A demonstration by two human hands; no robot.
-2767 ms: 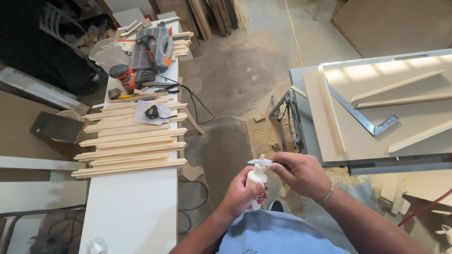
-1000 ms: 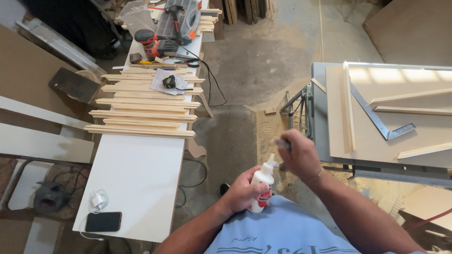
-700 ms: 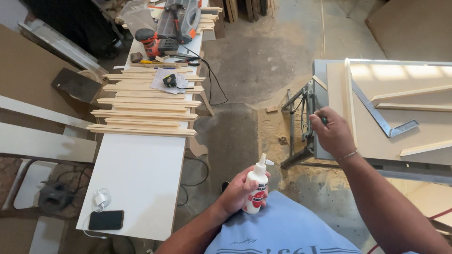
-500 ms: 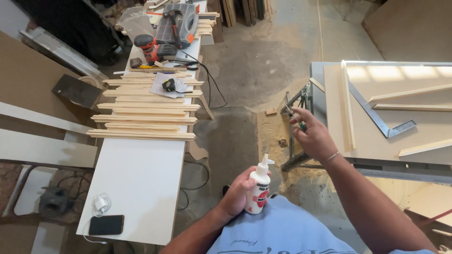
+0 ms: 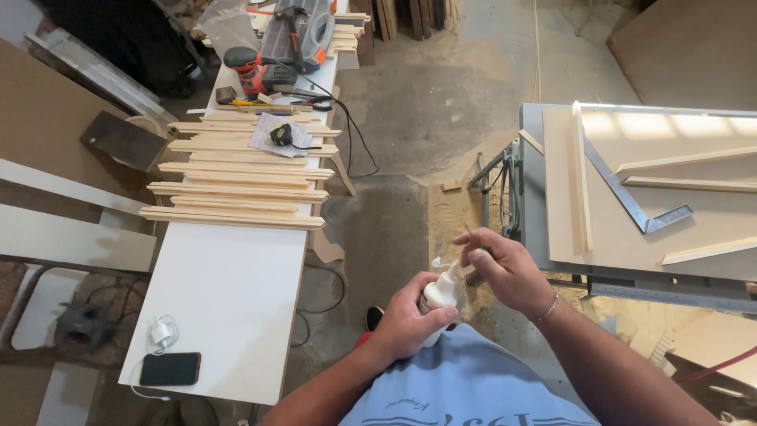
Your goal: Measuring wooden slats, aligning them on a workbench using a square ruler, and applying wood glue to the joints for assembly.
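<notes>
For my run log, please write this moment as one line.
left hand: holds white glue bottle upright | right hand: fingers at bottle nozzle | place: between white table and grey workbench

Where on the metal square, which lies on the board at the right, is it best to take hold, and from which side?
Probably the long arm of the metal square, gripped across its narrow width from above. It lies flat on the board, and that arm has bare board on both edges, while a wooden strip lies near the short arm.

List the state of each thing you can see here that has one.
Glue bottle: upright, held in left hand.
Right hand: fingers at the bottle's nozzle.
Phone: screen dark, flat on white table.
Wooden strips: stacked in rows.
Metal square: lying flat on board.
</notes>
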